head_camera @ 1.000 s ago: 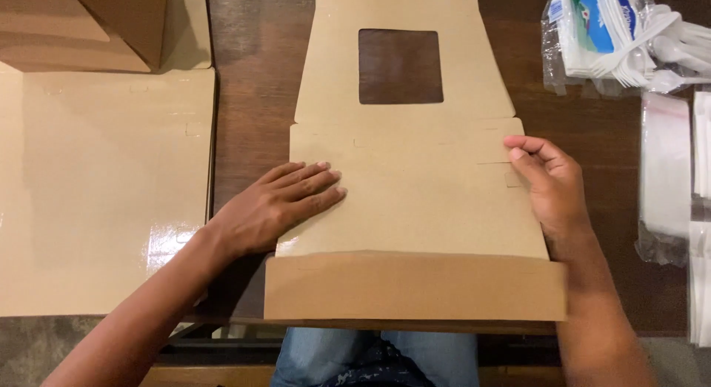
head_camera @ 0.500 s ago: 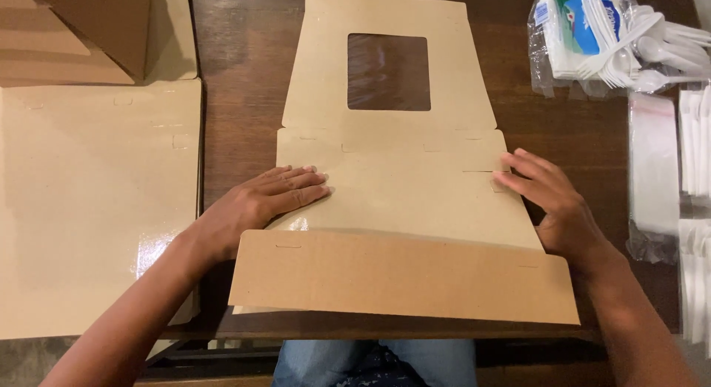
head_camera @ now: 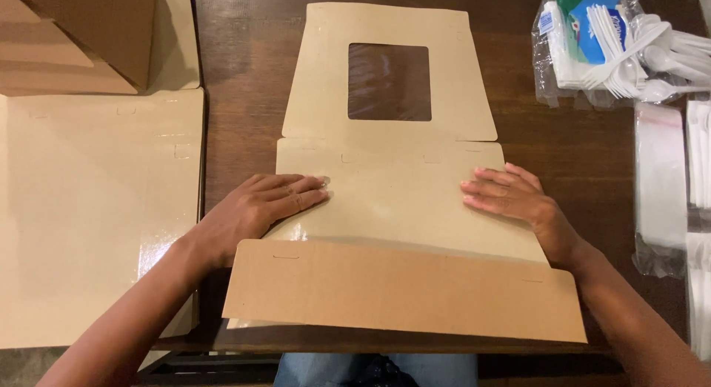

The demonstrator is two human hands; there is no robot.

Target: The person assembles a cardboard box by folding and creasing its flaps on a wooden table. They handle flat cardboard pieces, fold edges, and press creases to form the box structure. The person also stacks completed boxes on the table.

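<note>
A flat brown cardboard box blank (head_camera: 392, 194) with a square clear window (head_camera: 389, 81) in its far panel lies on the dark wooden table (head_camera: 244, 98). My left hand (head_camera: 259, 209) lies flat, fingers together, on the left side of the middle panel. My right hand (head_camera: 511, 198) presses flat on the right side of the same panel. The near flap (head_camera: 400, 291) is raised toward me, tilted up between my wrists.
A stack of flat glossy cardboard sheets (head_camera: 89, 209) lies at the left, with folded brown boxes (head_camera: 81, 39) behind it. At the far right sits a clear bag of white plastic cutlery (head_camera: 615, 46), with clear plastic sleeves (head_camera: 663, 187) below it.
The near flap has risen from lying flat to standing tilted. Both hands slid inward and farther onto the middle panel.
</note>
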